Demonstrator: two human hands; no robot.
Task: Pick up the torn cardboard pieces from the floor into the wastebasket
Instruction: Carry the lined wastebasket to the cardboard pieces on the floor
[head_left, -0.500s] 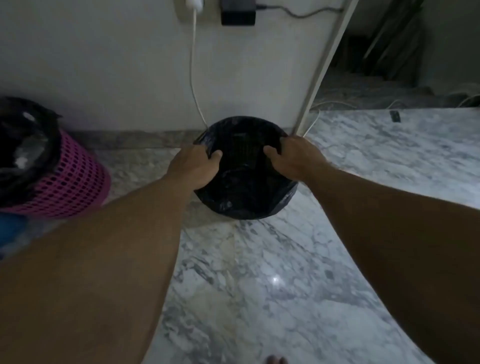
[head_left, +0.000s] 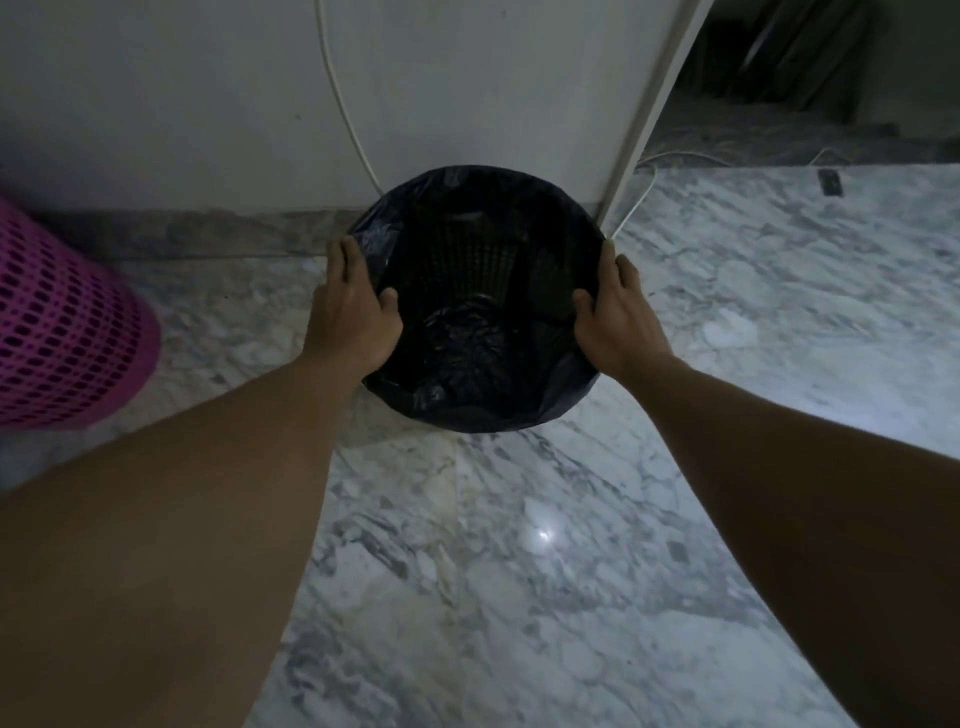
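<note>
The wastebasket (head_left: 470, 270) is round, dark, with lattice walls, and lined with a black plastic bag folded over its rim. It stands upright on the marble floor, close to the wall, mouth open to the camera. The bag lies crumpled at the bottom (contents too dark to tell). No cardboard pieces show. Both hands grip the rim at opposite sides.

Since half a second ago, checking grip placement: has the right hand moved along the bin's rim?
Yes. The right hand has slid outward to the black bin's right rim, toward the white door frame; earlier it held the near rim.
</note>
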